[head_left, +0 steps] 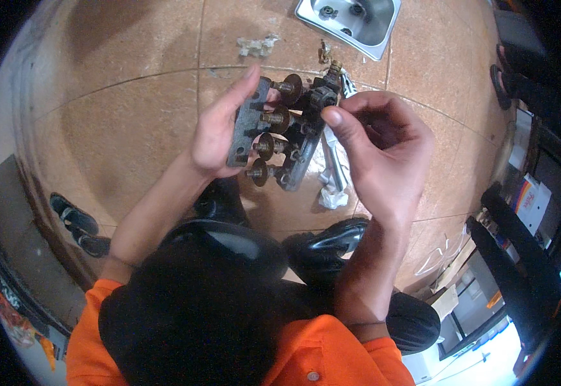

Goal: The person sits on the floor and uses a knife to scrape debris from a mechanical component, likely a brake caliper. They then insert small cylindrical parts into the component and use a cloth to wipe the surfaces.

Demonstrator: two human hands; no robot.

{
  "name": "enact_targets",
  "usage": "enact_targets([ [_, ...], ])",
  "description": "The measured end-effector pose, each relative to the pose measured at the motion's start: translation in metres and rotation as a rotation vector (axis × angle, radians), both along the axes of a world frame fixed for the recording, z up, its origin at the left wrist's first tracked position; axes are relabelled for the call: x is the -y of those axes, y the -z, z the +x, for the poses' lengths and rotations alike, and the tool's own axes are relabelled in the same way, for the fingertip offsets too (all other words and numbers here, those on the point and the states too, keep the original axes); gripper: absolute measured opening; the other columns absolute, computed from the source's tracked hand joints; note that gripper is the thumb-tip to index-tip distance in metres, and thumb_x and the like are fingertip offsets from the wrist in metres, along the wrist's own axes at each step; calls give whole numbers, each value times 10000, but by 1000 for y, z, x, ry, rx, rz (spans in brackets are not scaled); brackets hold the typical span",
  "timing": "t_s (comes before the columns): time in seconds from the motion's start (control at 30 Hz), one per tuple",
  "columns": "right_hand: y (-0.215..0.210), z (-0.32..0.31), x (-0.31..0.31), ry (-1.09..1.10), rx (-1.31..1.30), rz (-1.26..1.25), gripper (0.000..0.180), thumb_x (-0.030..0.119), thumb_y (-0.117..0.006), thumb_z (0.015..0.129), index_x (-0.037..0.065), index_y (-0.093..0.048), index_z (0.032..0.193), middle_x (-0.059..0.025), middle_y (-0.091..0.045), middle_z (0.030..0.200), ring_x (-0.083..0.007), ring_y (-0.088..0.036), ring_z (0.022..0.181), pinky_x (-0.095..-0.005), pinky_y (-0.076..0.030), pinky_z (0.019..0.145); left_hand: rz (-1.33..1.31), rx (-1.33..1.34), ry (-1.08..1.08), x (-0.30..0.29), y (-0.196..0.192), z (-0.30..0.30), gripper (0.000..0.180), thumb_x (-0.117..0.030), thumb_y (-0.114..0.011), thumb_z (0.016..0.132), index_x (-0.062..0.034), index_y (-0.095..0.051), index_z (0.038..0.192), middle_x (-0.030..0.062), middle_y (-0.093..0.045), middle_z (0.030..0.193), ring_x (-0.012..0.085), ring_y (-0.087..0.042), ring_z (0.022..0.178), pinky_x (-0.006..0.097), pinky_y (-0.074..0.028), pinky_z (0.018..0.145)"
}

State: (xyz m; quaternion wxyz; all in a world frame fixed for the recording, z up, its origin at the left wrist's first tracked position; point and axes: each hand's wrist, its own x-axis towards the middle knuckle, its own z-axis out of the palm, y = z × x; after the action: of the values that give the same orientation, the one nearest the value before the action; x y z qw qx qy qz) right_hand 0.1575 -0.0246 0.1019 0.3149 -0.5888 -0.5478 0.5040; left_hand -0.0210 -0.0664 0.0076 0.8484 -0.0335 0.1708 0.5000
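I see the left hand (219,132) grasping a dark metal block (279,132) by its flat end plate, thumb on one side and fingers (245,80) up along the back, holding it in the air above the tiled floor (132,122). The right hand (383,151) is at the block's upper corner, its fingers (333,117) curled and pinching toward a knurled knob (322,96) there; I cannot tell if they actually grip it. The block looks like cast metal with several rusty studs and washers (274,119) between two plates, so I judge it heavy, stiff and rough, not likely to slip, though grimy. The plate edges seem the safest hold; the studs are thin and would turn or dig in. A white rag (333,196) lies on the floor under it, and a steel tray (351,22) with small parts sits further off. The far plate is mostly hidden behind the studs, the palm covers the plate's outer face, and the tray's contents are too small to make out.
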Motion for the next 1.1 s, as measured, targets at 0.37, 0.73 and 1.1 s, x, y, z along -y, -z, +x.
enact_targets([
  [0.37, 107, 91, -42, -526, 1086, -459, 416, 365, -642, 856, -23, -715, 987, -246, -712, 937, -349, -716, 894, -453, -547, 797, -72, -193, -56, 14, 29, -22, 694, -583, -306, 1014, 32, -492, 1277, 267, -544, 1247, 387, -645, 975, 483, -540, 721],
  [0.73, 90, 133, 40, -655, 950, -47, 172, 186, -623, 919, 60, -603, 1033, -218, -625, 1007, -423, -639, 891, -523, -519, 744, 18, -423, -32, 23, 20, -37, 825, -589, -255, 1018, 136, -409, 1380, 363, -488, 1367, 449, -630, 1125, 606, -543, 920],
  [1.1, -124, 119, 46, -609, 947, 250, 412, -38, -660, 717, 7, -676, 1127, -150, -659, 853, -271, -631, 707, -358, -485, 642, -124, -314, -111, 24, 7, -22, 540, -465, -440, 1032, 34, -634, 1108, 196, -687, 1078, 201, -722, 750, 252, -577, 548],
])
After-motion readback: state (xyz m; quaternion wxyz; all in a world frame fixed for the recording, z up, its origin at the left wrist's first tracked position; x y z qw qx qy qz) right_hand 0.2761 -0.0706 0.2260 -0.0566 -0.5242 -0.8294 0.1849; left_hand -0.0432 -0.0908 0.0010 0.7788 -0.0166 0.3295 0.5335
